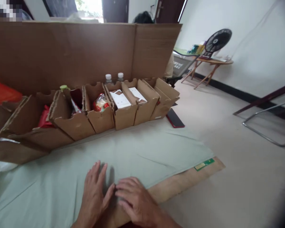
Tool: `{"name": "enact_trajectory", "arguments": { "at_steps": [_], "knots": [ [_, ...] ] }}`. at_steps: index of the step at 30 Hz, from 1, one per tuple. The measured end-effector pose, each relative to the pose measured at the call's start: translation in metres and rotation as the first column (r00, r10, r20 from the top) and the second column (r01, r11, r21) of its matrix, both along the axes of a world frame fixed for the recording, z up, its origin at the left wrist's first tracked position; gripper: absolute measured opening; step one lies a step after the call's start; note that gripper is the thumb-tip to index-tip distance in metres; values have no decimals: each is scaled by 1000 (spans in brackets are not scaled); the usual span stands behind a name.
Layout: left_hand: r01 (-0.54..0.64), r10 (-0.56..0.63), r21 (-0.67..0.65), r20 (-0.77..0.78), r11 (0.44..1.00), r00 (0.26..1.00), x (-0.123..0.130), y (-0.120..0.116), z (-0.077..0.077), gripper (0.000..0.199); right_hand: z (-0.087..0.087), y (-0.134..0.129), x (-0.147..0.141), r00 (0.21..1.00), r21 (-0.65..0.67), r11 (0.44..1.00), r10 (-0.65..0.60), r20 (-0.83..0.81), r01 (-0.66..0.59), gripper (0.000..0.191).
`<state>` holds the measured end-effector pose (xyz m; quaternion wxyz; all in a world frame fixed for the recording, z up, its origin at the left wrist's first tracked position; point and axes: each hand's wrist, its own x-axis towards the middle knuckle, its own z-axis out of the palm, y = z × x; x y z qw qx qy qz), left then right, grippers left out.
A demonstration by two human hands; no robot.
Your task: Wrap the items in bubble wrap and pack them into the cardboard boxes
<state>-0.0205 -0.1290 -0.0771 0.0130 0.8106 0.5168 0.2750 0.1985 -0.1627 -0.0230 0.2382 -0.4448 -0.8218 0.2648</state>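
Note:
Both hands rest at the near edge of a table spread with a pale green cloth (pixel 142 145). My left hand (pixel 95 190) lies on the cloth with its fingers stretched out and thumb apart, holding nothing. Beside its thumb is my right hand (pixel 137 199), turned inward, fingers loosely bent and spread, with nothing seen in it. Beyond them stands a row of open cardboard bins (pixel 124 117). In the bins are a red package (pixel 45 117), a clear and red food packet (pixel 101 103) and a white box (pixel 120 98).
A tall cardboard panel (pixel 85 52) rises behind the bins, with white-capped bottles (pixel 108 77) before it. A dark phone-like slab (pixel 175 118) lies at the table's right. Farther off, a fan (pixel 217 41) stands on a small wooden table (pixel 213 61). Someone's dark hair (pixel 143 17) shows above the panel.

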Motion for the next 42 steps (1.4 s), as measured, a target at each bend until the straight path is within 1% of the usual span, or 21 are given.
{"name": "enact_trajectory", "arguments": {
  "at_steps": [2,4,6,8,10,12,14,16,18,21,24,26,27,29,31,32,33,35,38,40,42],
  "knots": [
    [69,-69,0,-103,998,992,17,5,-2,59,9,16,39,991,56,991,-116,-68,120,29],
    [112,-110,2,-185,994,976,27,7,-4,57,17,37,86,956,128,950,-270,-118,284,30],
    [130,-125,9,-219,991,968,30,6,-7,58,23,61,137,889,186,871,-431,-153,454,29],
    [137,-131,14,-219,990,967,28,5,-8,61,24,86,184,812,222,781,-571,-122,583,30],
    [136,-131,8,-225,991,965,26,4,-9,65,22,112,222,718,246,693,-696,-14,678,34],
    [132,-126,9,-232,991,964,26,4,-8,67,17,136,250,579,251,595,-803,142,763,47],
    [121,-115,9,-234,993,965,26,3,-7,69,10,159,269,441,227,509,-849,290,830,65],
    [114,-109,8,-237,993,965,27,3,-5,68,3,176,280,382,186,473,-844,377,861,74],
    [112,-108,3,-248,994,963,27,3,-4,65,-3,190,285,392,163,486,-827,403,859,69],
    [110,-104,8,-260,994,960,29,2,-2,60,-12,202,290,423,189,520,-819,389,833,61],
    [107,-98,18,-263,994,960,30,3,0,58,-19,207,297,475,202,569,-798,372,797,62],
    [104,-93,28,-266,994,959,31,3,1,57,-17,207,303,510,210,594,-788,344,776,63],
    [105,-92,36,-268,994,959,32,3,2,57,-13,207,306,514,240,585,-804,299,775,64],
    [115,-98,44,-271,992,958,32,3,3,55,5,208,309,509,369,522,-849,141,769,68],
    [126,-108,48,-272,991,956,32,3,3,53,31,211,304,538,542,448,-843,-9,711,71],
    [128,-110,50,-272,991,956,32,3,3,52,46,215,298,578,616,441,-815,-29,653,71],
    [127,-109,52,-271,991,956,32,3,3,51,60,221,292,629,670,462,-778,-9,581,68],
    [122,-101,63,-268,991,958,31,3,3,50,83,237,278,722,696,564,-685,95,444,50],
    [119,-95,80,-259,990,961,31,4,1,48,101,261,269,824,617,721,-530,199,315,18],
    [121,-96,86,-249,989,964,31,4,-1,48,104,267,270,865,579,770,-457,207,268,16],
    [118,-95,82,-239,990,966,31,4,-1,47,104,263,274,884,576,783,-418,210,233,19]
  ]
}}
